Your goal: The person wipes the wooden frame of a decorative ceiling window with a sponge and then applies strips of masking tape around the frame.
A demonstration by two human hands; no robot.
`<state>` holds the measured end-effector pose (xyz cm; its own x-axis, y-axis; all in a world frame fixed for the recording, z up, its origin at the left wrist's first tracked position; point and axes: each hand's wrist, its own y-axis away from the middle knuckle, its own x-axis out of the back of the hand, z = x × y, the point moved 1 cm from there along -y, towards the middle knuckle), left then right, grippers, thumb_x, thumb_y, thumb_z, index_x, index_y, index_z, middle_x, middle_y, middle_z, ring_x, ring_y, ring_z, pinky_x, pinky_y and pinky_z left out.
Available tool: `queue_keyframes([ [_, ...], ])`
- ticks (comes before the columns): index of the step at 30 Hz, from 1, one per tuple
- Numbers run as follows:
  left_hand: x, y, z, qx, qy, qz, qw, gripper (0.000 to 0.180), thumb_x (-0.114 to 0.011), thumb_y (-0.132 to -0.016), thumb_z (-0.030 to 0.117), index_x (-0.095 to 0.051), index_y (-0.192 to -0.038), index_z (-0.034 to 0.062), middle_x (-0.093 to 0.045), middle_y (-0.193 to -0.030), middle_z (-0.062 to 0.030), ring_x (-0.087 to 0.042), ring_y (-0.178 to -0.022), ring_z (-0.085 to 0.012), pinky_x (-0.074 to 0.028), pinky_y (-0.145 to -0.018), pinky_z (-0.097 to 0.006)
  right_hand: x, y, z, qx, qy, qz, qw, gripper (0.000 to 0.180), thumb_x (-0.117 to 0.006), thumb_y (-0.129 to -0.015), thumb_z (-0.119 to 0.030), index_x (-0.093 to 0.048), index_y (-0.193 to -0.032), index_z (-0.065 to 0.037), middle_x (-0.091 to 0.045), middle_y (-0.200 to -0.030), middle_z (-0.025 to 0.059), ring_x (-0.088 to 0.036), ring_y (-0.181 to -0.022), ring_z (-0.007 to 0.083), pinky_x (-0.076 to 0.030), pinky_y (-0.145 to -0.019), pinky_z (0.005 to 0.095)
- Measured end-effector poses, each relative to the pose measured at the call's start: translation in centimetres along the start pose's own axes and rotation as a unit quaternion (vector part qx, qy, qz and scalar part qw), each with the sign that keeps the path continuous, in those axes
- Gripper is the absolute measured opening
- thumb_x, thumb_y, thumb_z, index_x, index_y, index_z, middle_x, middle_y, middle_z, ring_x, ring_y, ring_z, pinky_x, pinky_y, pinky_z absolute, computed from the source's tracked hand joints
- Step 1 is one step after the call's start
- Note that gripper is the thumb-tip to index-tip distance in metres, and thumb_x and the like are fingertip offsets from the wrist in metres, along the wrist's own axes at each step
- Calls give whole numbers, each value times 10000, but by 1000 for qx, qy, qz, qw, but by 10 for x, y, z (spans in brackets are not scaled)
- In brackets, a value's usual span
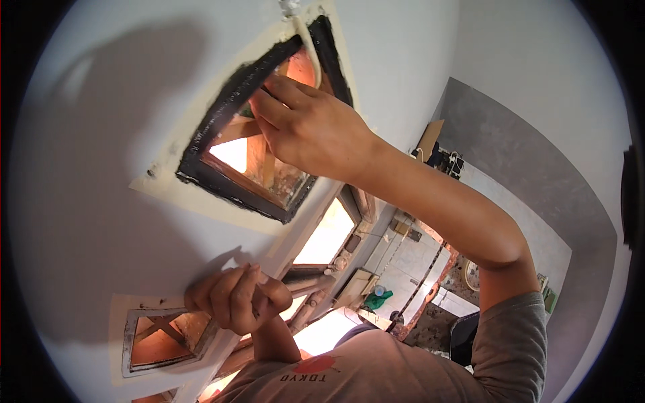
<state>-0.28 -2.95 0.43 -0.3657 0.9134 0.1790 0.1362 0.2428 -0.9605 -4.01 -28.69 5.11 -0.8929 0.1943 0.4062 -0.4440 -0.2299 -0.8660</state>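
My right hand (pixel 316 127) reaches across to a wall opening with a black-painted frame (pixel 225 111). Its bent fingers are pressed together at the frame's inner edge, and their tips are hidden, so what they hold cannot be made out. Pale masking tape (pixel 252 215) borders the frame on the wall. A loose cream strip (pixel 311 54) curves down over the frame's top, beside my fingers. Lower left, my left hand (pixel 235 295) is raised with its fingers curled in; anything inside them is too small to name. It hovers near a smaller grey-edged opening (pixel 168 339).
Wooden-framed windows (pixel 326 235), bright with light, run along the wall below the opening. Down on the tiled floor (pixel 413 258) lie a green plastic bag (pixel 377 299) and several scattered things. A grey band (pixel 517 134) crosses the far wall.
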Motion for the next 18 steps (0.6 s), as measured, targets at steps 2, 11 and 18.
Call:
queue_keyframes([
  [2, 0, -3, 1, 2, -25, 1, 1000, 152, -604, -740, 164, -740, -808, 152, -677, -782, 33, -597, -756, -194, -415, -860, -399, 2, -5, -1, -2, -5, 1, 1000, 217, -727, -823, -122, -785, -944, 48, -697, -1183, 117, -671, -1197, 296, -648, -939, 377],
  [11, -1, -4, 1, 4, -17, 24, 1000, 173, -595, -691, 141, -752, -762, 150, -700, -762, 37, -617, -734, -203, -445, -863, -404, -22, -37, -6, -124, -138, -206, 961, 159, -681, -941, -171, -811, -1001, -101, -760, -1129, 115, -698, -1176, 296, -580, -1021, 389],
  [18, 4, -5, 0, 3, -26, 7, 1000, 141, -623, -671, 133, -747, -734, 162, -713, -745, 38, -616, -737, -187, -393, -847, -390, -20, -21, -6, -31, -56, -51, 997, 199, -701, -891, -139, -806, -1035, -49, -707, -1203, 128, -644, -1242, 337, -533, -1107, 434],
])
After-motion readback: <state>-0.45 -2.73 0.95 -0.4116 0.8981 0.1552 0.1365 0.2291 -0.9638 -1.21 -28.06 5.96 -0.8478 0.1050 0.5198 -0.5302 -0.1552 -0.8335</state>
